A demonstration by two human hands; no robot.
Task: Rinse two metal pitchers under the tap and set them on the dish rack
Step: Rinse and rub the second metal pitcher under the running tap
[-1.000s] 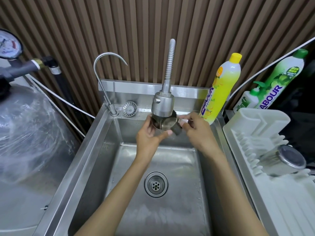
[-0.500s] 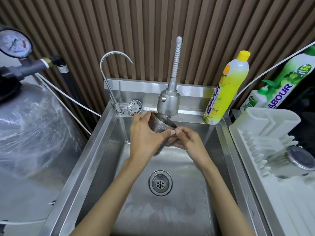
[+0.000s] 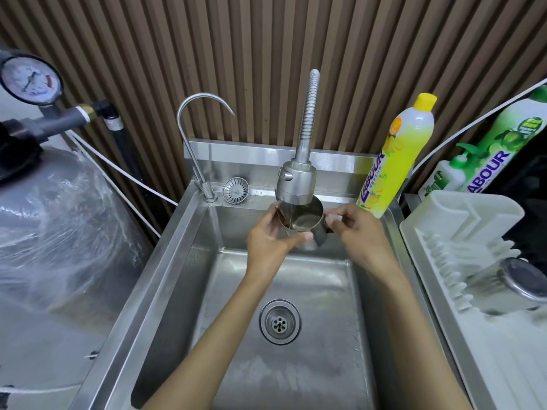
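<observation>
Left hand [image 3: 268, 242] grips the pitcher [image 3: 305, 217] from its left side, fingers behind the body, thumb across the front lower wall. Right hand [image 3: 362, 232] pinches the pitcher's right side at the handle, fingertips curled in; the handle itself is mostly covered. Pitcher sits between the two hands, held up over the back of the sink [image 3: 165, 261], not touching the basin. Its mouth is tilted toward the camera, so the shiny inside shows. It is directly under the tap head [image 3: 296, 184], rim just below the nozzle, nearly touching. Can't tell if water is running.

Both forearms reach in over the basin, one on each side of the drain [image 3: 279, 321].

Second pitcher [image 3: 509, 279] lies on its side on the dish rack [image 3: 461, 220], right of the sink, base toward the camera, blurred. It is well apart from both hands.

On the back ledge: a thin curved tap [image 3: 192, 128] at left and a round strainer [image 3: 235, 190] just beside its base. A yellow bottle [image 3: 399, 161] stands at the sink's back right corner, near the right hand. A green bottle [image 3: 503, 143] and a small pump bottle [image 3: 444, 176] stand behind the rack. At far left, a plastic-wrapped tank [image 3: 53, 226] with a pressure gauge [image 3: 29, 79] above it.
</observation>
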